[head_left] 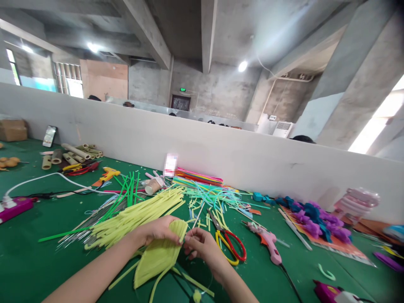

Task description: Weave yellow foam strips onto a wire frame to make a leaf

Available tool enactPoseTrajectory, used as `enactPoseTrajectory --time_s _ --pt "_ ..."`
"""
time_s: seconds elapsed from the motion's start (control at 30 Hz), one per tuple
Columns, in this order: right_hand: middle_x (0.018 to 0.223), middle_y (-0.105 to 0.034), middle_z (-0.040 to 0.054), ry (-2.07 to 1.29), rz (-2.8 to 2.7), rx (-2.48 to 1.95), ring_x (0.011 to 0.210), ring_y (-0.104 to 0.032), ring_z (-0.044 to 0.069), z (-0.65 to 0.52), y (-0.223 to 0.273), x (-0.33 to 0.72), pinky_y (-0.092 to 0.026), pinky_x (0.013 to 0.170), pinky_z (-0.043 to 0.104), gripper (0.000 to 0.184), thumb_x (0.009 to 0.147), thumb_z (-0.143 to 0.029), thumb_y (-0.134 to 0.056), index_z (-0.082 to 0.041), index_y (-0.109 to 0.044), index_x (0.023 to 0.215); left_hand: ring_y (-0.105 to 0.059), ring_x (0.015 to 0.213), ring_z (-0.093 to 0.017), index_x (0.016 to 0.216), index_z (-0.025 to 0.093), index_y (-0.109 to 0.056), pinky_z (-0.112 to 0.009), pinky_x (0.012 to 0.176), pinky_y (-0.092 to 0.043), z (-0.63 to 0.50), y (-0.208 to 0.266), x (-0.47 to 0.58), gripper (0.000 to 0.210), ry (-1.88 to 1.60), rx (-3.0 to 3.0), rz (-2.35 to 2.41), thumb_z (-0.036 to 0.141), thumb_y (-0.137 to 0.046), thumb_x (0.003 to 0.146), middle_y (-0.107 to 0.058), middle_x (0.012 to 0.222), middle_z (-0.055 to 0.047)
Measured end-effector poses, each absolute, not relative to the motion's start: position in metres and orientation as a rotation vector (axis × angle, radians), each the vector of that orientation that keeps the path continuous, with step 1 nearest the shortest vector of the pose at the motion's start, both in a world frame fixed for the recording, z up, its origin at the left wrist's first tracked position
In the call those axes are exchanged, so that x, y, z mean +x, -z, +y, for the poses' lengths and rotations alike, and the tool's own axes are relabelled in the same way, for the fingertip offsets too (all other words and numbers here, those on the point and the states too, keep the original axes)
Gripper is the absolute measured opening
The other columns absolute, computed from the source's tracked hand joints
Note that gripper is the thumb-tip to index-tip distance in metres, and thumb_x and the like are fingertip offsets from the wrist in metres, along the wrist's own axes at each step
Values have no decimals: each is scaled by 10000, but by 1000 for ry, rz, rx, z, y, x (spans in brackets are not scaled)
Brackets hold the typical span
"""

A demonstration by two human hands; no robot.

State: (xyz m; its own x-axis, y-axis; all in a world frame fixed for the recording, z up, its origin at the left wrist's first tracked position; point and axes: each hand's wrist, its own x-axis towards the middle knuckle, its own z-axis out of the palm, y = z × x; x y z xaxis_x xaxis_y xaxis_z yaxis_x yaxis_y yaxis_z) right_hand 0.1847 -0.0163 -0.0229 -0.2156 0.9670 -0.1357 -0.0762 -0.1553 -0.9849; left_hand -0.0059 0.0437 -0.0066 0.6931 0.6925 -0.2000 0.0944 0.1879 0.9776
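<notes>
A flat, leaf-like panel of yellow-green fuzzy pipe cleaners (154, 263) is gripped along its upper part by my left hand (162, 230), thumb in front. At the panel's right edge, my right hand (200, 246) pinches a thin, thread-like strand, barely visible at the fingertips. A faint clear loop hangs below that hand, near a small yellow-green tuft (197, 296). Loose pipe cleaner ends stick out under the panel. Behind my left hand lies a large pile of yellow-green pipe cleaners (135, 210). Scissors with red and yellow handles (229, 242) lie just right of my right hand.
On the green table (259, 277) are a pink glue gun (268, 244), a yellow glue gun (110, 173), a paper cup (153, 186), bamboo pieces (77, 152), purple and teal fuzzy shapes (315, 219) and a purple power strip (15, 209). A white partition (268, 160) stands behind.
</notes>
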Motion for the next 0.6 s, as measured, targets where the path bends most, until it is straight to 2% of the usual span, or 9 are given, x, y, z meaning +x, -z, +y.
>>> enactPoseTrajectory --time_s 0.1,0.2,0.27,0.37,0.47,0.6 --pt "738 -698 38 -1637 -1045 -1013 622 -648 124 -17 16 190 -468 566 221 384 744 -492 -709 -150 -611 889 -633 637 -166 909 162 -616 -259 575 -516 47 1 -9 451 -560 1284 745 244 -846 529 -663 733 -1" --pt "867 -720 61 -1762 -804 -839 760 -681 143 -17 9 196 -496 679 243 410 808 -515 -632 -148 -642 990 -646 634 -191 941 167 -597 -303 589 -532 48 -5 -12 498 -685 1191 784 263 -853 524 -673 738 -13" --pt "950 -723 80 -1783 -743 -782 860 -686 170 -18 4 199 -496 774 270 439 824 -523 -608 -141 -652 1036 -658 651 -211 978 173 -587 -341 615 -543 48 -9 -13 521 -756 1124 800 279 -849 540 -687 759 -26" --pt "1025 -715 107 -1754 -779 -781 941 -675 212 -20 1 199 -486 827 311 466 815 -534 -614 -144 -658 1066 -664 654 -220 1004 174 -580 -355 615 -548 49 -11 -12 531 -823 1051 823 296 -842 558 -699 769 -38" --pt "1046 -709 131 -1725 -809 -764 994 -656 241 -22 -1 196 -485 849 346 536 810 -610 -564 -147 -666 1059 -667 640 -218 990 165 -587 -341 596 -548 52 -8 -10 526 -865 1001 825 301 -843 552 -704 767 -44" --pt "999 -717 132 -1695 -812 -703 976 -658 237 -22 -5 192 -478 881 361 622 819 -704 -430 -149 -699 908 -669 601 -202 947 181 -602 -321 583 -548 55 -4 -8 458 -929 937 770 286 -837 568 -705 727 -14"
